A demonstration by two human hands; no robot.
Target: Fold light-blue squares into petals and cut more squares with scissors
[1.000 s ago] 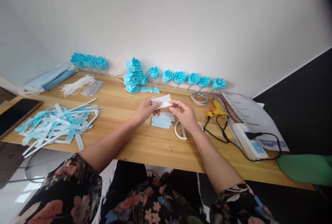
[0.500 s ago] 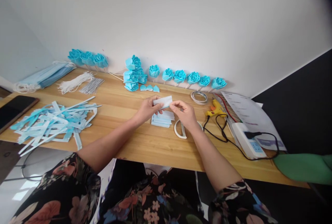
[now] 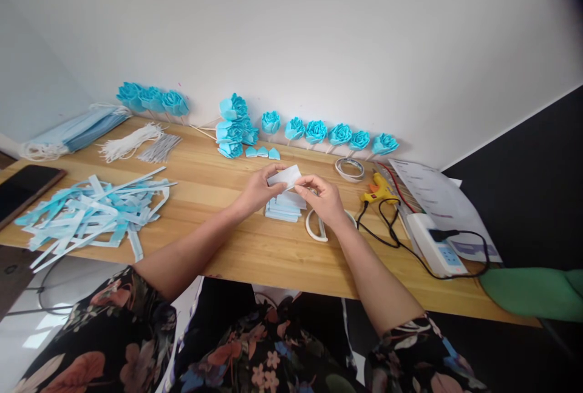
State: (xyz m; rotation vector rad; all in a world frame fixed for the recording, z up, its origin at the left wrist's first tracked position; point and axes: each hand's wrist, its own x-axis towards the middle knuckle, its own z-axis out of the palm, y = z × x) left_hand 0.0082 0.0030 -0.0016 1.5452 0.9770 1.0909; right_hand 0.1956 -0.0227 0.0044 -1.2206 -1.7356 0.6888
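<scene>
Over the middle of the wooden table [image 3: 255, 253], my left hand [image 3: 260, 189] pinches a pale blue piece of mask fabric [image 3: 285, 175] between thumb and fingers. My right hand [image 3: 322, 198] is closed on the right-hand corner of the same piece. Just below lies a stack of cut fabric pieces [image 3: 283, 208], partly covered by my fingers. White-handled scissors [image 3: 315, 226] rest under my right hand, which hides much of them. Three small folded blue petals [image 3: 262, 152] sit behind my hands.
Blue fabric flowers [image 3: 316, 132] line the wall. At left are cut strips [image 3: 100, 214], a phone [image 3: 27, 189], whole masks [image 3: 82, 132], white ear loops [image 3: 132, 141] and grey wires [image 3: 160, 149]. At right are tape rolls [image 3: 350, 169], a yellow glue gun [image 3: 380, 189] and a corded power strip [image 3: 435, 246].
The fabric piece has tilted a little and slid slightly left in my hands. My right hand has shifted slightly left along its edge. The view has moved a touch.
</scene>
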